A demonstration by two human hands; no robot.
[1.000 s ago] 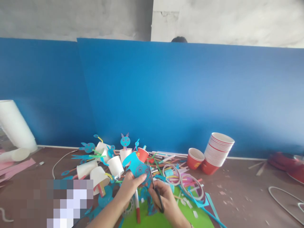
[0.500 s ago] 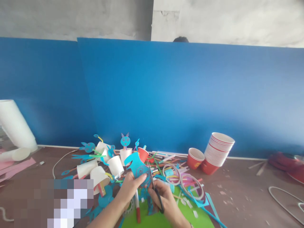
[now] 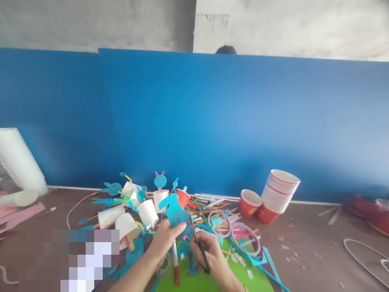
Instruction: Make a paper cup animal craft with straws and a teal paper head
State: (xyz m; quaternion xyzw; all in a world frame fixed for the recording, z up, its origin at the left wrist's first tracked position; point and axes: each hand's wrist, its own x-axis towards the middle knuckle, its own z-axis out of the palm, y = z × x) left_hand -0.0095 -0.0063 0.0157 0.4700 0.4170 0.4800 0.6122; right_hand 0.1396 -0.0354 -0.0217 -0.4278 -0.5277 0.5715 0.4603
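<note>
A piece of blue paper (image 3: 174,207) with a round face drawn on it is pinched in my left hand (image 3: 166,237), thumb on top. My right hand (image 3: 209,251) grips black-handled scissors (image 3: 201,250), their blades pointing up along the right edge of the drawn face. Whether the blades are parted I cannot make out. Below the hands lie a white-and-red marker (image 3: 176,263) and a green sheet (image 3: 237,275). Just behind the blue paper stands a white cup (image 3: 160,198) with a blue cat-like paper face (image 3: 160,181) rising from it.
White paper cups (image 3: 148,213) with blue cutouts crowd the left. Tape rolls (image 3: 246,240), straws and pens fill the middle. A stack of red-and-white cups (image 3: 278,196) leans beside a red cup (image 3: 251,202). A blue partition (image 3: 212,121) closes off the back; white rolls (image 3: 20,162) stand far left.
The blue paper and my left hand have shifted very slightly left. My right hand keeps the scissors in nearly the same place. Behind the partition, a person's head has moved a little left.
</note>
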